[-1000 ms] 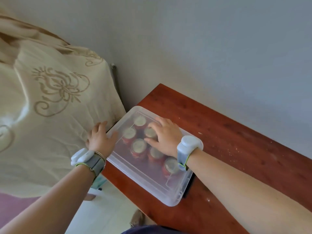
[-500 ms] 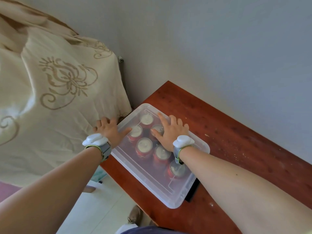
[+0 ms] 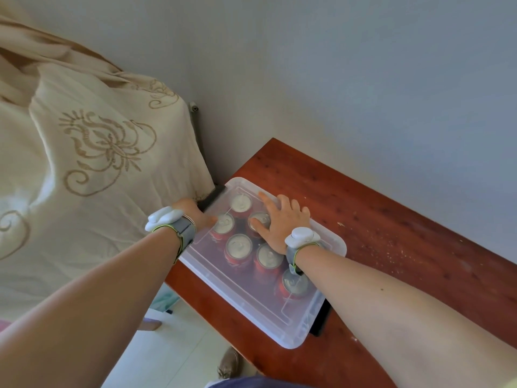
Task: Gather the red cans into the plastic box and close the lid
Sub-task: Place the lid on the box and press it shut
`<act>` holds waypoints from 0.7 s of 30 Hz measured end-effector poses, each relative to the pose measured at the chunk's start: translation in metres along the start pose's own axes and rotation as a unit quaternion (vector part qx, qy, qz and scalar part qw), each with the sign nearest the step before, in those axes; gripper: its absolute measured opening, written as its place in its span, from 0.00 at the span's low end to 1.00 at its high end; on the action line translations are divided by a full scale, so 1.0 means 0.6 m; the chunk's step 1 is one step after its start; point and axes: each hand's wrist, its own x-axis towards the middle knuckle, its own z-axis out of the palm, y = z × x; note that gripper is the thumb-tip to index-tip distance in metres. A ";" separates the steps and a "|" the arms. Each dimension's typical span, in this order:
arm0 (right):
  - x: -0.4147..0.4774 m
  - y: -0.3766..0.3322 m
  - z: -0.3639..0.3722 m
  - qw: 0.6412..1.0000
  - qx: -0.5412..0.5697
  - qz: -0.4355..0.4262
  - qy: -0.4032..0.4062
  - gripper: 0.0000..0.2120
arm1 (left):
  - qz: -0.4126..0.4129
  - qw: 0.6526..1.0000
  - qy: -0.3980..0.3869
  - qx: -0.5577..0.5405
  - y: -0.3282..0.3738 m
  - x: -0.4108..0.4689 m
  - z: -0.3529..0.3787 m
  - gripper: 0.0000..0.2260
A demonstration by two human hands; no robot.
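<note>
The clear plastic box (image 3: 275, 317) lies on the left end of a red-brown wooden table (image 3: 397, 219), its translucent lid (image 3: 201, 259) on top. Through the lid I see several red cans (image 3: 238, 246) standing upright with silver tops. My right hand (image 3: 279, 219) rests flat on the lid's far part, fingers spread. My left hand (image 3: 194, 211) is at the box's far-left end by a black latch (image 3: 214, 195). Its thumb is on the lid and its fingers curl over the edge, mostly hidden behind the wrist.
A cream embroidered cloth (image 3: 98, 163) hangs close against the table's left end. A grey wall runs behind the table. A second black latch (image 3: 321, 317) shows at the box's near end. A shoe (image 3: 228, 365) rests on the pale floor below.
My left hand slid from the box's side to its far-left end by the black latch. My right hand moved a little farther along the lid. The view shifted slightly.
</note>
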 end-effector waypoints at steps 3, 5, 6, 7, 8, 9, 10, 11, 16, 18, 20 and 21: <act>0.000 0.000 -0.005 1.000 0.013 0.007 -0.008 0.32 | 0.018 0.999 0.043 0.025 0.000 -0.006 0.007 0.17; -0.002 0.002 -0.013 0.998 0.056 0.008 -0.005 0.34 | 0.027 0.998 0.049 0.021 0.002 -0.012 0.008 0.17; -0.006 0.006 -0.017 0.996 0.089 0.015 0.001 0.34 | 0.034 0.997 0.059 0.020 0.006 -0.020 0.013 0.16; -0.014 0.013 -0.023 0.992 0.119 0.034 0.011 0.35 | 0.048 0.995 0.081 0.023 0.014 -0.031 0.023 0.16; -0.027 0.024 -0.027 0.988 0.137 0.063 0.021 0.35 | 0.065 0.992 0.107 0.030 0.023 -0.047 0.041 0.18; -0.041 0.035 -0.029 0.985 0.138 0.097 0.032 0.36 | 0.082 0.987 0.136 0.037 0.031 -0.068 0.061 0.20; -0.061 0.052 -0.030 0.981 0.126 0.139 0.041 0.37 | 0.102 0.982 0.153 0.047 0.041 -0.092 0.082 0.21; -0.087 0.070 -0.028 0.975 0.117 0.183 0.046 0.39 | 0.121 0.979 0.153 0.064 0.050 -0.114 0.101 0.24; -0.201 0.122 -0.010 0.779 0.460 0.418 -0.082 0.46 | 0.157 0.967 0.136 0.145 0.066 -0.139 0.138 0.33; -0.204 0.117 -0.013 0.684 0.547 0.467 -0.123 0.43 | 0.156 0.966 0.142 0.148 0.065 -0.135 0.134 0.33; -0.200 0.106 -0.029 0.730 0.497 0.447 -0.145 0.40 | 0.151 0.966 0.140 0.154 0.067 -0.136 0.136 0.33; -0.199 0.099 -0.044 0.769 0.450 0.429 -0.148 0.40 | 0.150 0.966 0.140 0.156 0.067 -0.138 0.137 0.33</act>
